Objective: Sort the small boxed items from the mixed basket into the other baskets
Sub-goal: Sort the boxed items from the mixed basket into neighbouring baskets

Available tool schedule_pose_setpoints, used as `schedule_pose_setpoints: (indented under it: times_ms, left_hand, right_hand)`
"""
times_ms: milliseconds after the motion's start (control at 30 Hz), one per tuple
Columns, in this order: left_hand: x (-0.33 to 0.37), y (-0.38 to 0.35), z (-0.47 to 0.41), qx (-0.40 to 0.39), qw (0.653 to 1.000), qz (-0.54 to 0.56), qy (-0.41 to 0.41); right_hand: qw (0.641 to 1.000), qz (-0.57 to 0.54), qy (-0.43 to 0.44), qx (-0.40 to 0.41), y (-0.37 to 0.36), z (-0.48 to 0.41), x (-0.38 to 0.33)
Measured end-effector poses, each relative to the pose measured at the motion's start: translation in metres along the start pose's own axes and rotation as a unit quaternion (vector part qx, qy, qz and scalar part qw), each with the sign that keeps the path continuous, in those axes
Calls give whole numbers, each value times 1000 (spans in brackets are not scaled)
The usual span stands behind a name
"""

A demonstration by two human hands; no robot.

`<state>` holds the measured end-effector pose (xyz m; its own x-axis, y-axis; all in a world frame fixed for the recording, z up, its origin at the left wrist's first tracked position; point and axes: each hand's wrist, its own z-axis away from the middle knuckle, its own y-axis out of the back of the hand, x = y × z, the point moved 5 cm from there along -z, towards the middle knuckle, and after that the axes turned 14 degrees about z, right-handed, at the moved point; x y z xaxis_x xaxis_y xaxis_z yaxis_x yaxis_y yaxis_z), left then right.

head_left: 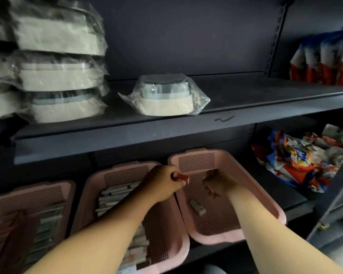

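Note:
Three pink perforated baskets stand side by side on the lower shelf. My left hand pinches a small red box over the gap between the middle basket and the right basket. My right hand hovers inside the right basket with its fingers curled; something pale shows at the fingertips, too blurred to name. One small pale box lies on the right basket's floor. The middle basket holds rows of small pale boxes. The left basket also holds several boxes.
The upper shelf edge juts out just above the baskets. Wrapped containers and a stack of them sit on it. Colourful detergent bags lie right of the baskets, and more stand at upper right.

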<state>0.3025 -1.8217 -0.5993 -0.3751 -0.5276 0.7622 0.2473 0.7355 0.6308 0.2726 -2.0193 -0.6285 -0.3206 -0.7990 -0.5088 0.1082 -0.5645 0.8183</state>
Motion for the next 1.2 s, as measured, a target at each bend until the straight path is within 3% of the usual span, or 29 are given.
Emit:
schedule_pose_setpoints:
  times_ms: [167,500,567,633,733,833,900,1033,1200]
  left_hand:
    - [6,-19,-2,-15,1000,-4,-4]
    - [-11,-10,7,3,1000,-5,15]
    - [-13,-3,11,9,1000,3,17]
    - [-14,7,15,17,1000,8,17]
    - [-13,25,22,32,999,16,13]
    - [-14,44,33,46,999,24,7]
    - [-14,57,44,48,998,38,-6]
    - [-22,97,76,71,996,42,-27]
    - [-49,154,132,107,994,19,13]
  right_hand:
    - [973,225,53,-2,-28,2,9]
    - [956,270,91,-68,-51,6,8]
    - [984,143,57,-91,-36,15,7]
    - [992,-94,-4,-89,-24,21,4]
    - [918,-387,-15,-79,-17,31,-10]
    - [862,-494,41,-108,-16,45,-51]
    - [867,-484,61,-106,-20,54,-81]
    - [953,-252,140,-90,-39,69,-143]
    - [966,-128,142,-173,-93,79,-208]
